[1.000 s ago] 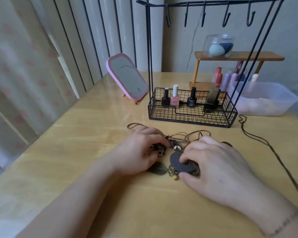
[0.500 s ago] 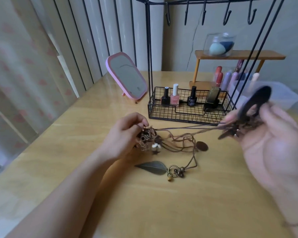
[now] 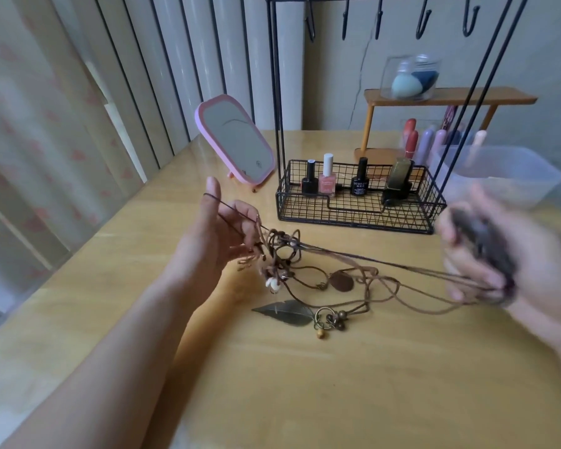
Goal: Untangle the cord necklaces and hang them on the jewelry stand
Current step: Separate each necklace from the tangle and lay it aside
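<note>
— Pulling apart now? Nearest on the table (image 3: pixel 305 384): leaf pendant (image 3: pixel 282 313) with ring and beads (image 3: pixel 329 320), lying flat, slack cord looping back from it.

— Yes, best left lying until its cord runs free. Then the knot (image 3: pixel 277 254): bunched just beside the left hand (image 3: pixel 217 234), partly lifted, round disc (image 3: pixel 341 281) resting below it.

— Left grip?

— Fingers spread, nearly straight, one dark cord looped over the forefinger, nothing pinched. Right hand (image 3: pixel 489 254): blurred, fingers curled round a dark pendant (image 3: pixel 480 241), taut cords (image 3: pixel 386 262) stretched across to the knot.

— Advice?

— Easing off the tension; hard pulling probably tightens the bunch. Better feeding that pendant back through one loop at a time, holding the knot open with the spread fingers.

— And beyond?

— Stand (image 3: pixel 357 202) behind, hooks (image 3: pixel 423 21) all bare, polish bottles in its basket. Nothing hung yet.
</note>
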The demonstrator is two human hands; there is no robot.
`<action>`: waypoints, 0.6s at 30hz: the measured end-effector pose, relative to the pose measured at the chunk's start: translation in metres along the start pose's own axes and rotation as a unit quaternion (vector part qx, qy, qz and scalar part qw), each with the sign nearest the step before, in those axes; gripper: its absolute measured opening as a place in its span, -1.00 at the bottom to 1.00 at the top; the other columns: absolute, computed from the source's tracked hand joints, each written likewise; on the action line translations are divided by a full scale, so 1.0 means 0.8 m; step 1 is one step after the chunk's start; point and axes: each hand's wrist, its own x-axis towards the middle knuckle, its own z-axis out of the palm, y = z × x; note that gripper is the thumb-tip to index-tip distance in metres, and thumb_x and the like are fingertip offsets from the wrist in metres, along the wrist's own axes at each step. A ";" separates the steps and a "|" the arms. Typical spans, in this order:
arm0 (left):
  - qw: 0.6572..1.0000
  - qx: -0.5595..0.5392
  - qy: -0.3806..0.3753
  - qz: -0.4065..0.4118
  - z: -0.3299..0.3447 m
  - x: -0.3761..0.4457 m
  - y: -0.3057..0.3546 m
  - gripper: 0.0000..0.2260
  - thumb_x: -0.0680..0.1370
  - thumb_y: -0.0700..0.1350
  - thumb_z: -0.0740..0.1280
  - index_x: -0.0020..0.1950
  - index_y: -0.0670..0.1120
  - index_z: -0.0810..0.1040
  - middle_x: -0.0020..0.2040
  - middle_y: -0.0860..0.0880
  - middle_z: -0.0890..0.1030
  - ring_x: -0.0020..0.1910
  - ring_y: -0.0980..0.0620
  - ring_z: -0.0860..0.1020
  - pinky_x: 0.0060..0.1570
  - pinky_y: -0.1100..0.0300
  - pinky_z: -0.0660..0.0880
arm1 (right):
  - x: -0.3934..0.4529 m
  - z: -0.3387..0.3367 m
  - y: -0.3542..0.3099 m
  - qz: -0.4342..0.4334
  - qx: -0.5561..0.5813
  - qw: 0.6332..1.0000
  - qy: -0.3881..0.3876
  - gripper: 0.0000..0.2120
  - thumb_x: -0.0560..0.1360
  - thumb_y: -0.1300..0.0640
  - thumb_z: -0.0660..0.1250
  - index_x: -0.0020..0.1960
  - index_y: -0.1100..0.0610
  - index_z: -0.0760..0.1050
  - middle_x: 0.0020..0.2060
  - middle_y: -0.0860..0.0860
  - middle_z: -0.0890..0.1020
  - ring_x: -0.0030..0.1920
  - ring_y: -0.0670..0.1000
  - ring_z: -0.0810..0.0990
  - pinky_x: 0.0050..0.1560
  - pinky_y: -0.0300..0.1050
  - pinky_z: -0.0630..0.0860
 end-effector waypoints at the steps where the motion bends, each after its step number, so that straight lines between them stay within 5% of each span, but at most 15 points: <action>1: 1.000 -0.020 -0.012 -0.007 -0.002 0.000 0.001 -0.34 0.50 0.39 -0.07 -0.21 -0.13 0.52 -0.37 -0.08 0.49 -0.32 -0.04 0.45 -0.21 0.11 0.40 | 0.013 0.012 -0.001 -0.024 -0.054 0.998 -0.028 -0.30 0.28 -0.58 0.25 -0.29 0.10 0.50 -0.62 0.01 0.39 -0.63 -0.06 0.37 -0.46 -0.26 0.42; 6: 0.984 -0.151 -0.021 -0.096 -0.010 0.001 0.001 -0.27 0.51 0.45 -0.08 -0.11 -0.15 0.57 -0.20 -0.16 0.63 -0.19 -0.14 0.59 -0.12 0.04 0.45 | 0.024 0.023 0.012 0.088 -0.288 0.936 -0.181 -0.30 0.25 -0.64 0.10 -0.19 -0.09 0.68 -0.43 0.06 0.65 -0.40 -0.03 0.60 -0.26 -0.15 0.56; 8: 0.971 -0.206 -0.017 -0.123 -0.008 0.000 0.002 -0.24 0.51 0.46 -0.10 -0.04 -0.15 0.59 -0.07 -0.22 0.68 -0.15 -0.17 0.63 -0.08 0.01 0.48 | 0.020 0.032 0.020 0.034 -0.349 0.914 -0.205 -0.39 0.29 -0.62 0.13 -0.16 -0.18 0.69 -0.27 -0.01 0.69 -0.24 -0.09 0.65 -0.10 -0.02 0.59; 10: 0.954 -0.269 -0.023 -0.132 -0.002 -0.002 0.005 -0.20 0.52 0.46 -0.14 0.08 -0.16 0.58 0.12 -0.26 0.66 -0.02 -0.21 0.65 0.06 -0.08 0.49 | 0.020 0.034 0.021 -0.068 -0.395 0.896 -0.190 -0.49 0.39 -0.53 0.19 -0.15 -0.18 0.69 -0.17 -0.19 0.69 0.06 -0.10 0.60 0.03 -0.12 0.54; 12: 0.937 -0.324 -0.042 -0.123 0.008 -0.007 0.005 -0.17 0.51 0.47 -0.15 0.25 -0.17 0.52 0.25 -0.27 0.59 0.17 -0.24 0.61 0.23 -0.16 0.41 | 0.025 0.042 0.022 -0.146 -0.362 0.914 -0.115 -0.63 0.46 -0.36 0.28 -0.16 -0.12 0.69 -0.17 -0.24 0.68 0.07 -0.09 0.57 0.01 -0.22 0.50; 14: 0.920 -0.370 -0.066 -0.113 0.022 -0.013 0.004 -0.15 0.50 0.48 -0.14 0.38 -0.15 0.45 0.32 -0.27 0.55 0.32 -0.26 0.51 0.34 -0.21 0.30 | 0.031 0.068 0.026 -0.220 -0.316 0.923 0.014 -0.76 0.44 -0.20 0.35 -0.20 -0.07 0.68 -0.26 -0.18 0.66 -0.13 -0.07 0.59 -0.15 -0.26 0.47; 18: 0.889 -0.422 -0.133 -0.113 0.047 -0.026 0.001 -0.15 0.48 0.50 -0.08 0.45 -0.13 0.38 0.40 -0.28 0.46 0.44 -0.31 0.36 0.43 -0.29 0.16 | 0.046 0.118 0.044 -0.276 -0.332 0.890 0.144 -0.82 0.41 -0.11 0.41 -0.10 -0.03 0.66 -0.32 -0.14 0.58 -0.28 -0.07 0.50 -0.27 -0.25 0.41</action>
